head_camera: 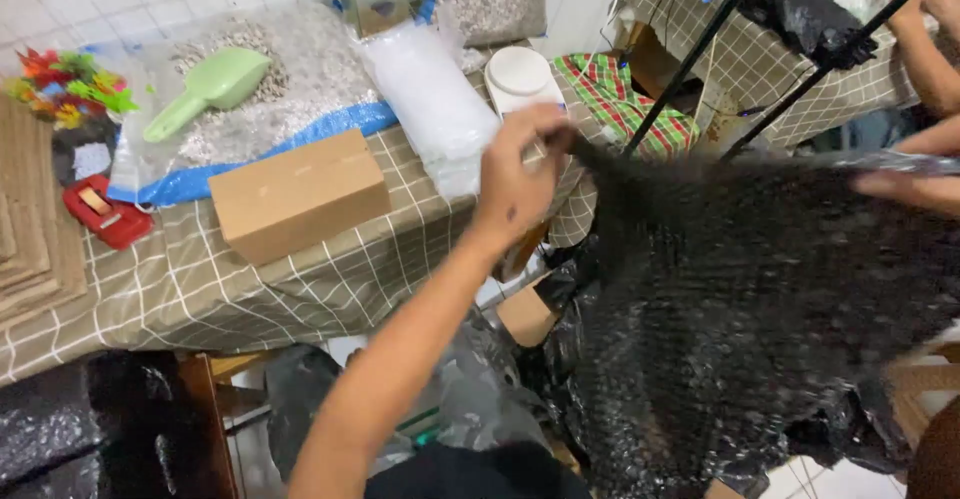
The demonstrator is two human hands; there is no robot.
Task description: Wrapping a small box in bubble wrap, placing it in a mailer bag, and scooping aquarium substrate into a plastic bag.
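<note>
Two hands hold a black sheet (740,299) of bubbled plastic stretched between them. The left hand (515,174) pinches its upper left corner, the grip clenched on the plastic. The right hand (915,187) lies along the sheet's top right edge at the picture's border; blur hides whether its fingers close on it. The sheet hangs in the air in front of the bench (200,279), off its right end, over dark bags and a small carton on the floor.

On the bench, covered with a checked cloth, stands a brown box (298,194), near the left hand but apart from it. Behind it lies a green scoop (208,89) on a bag of pale granules (300,79). Just beside the left hand lie a stack of clear bags (430,104) and a white round lid (518,74). A red tape holder (105,214) sits at the left. Another person's arm (925,44) shows at the top right.
</note>
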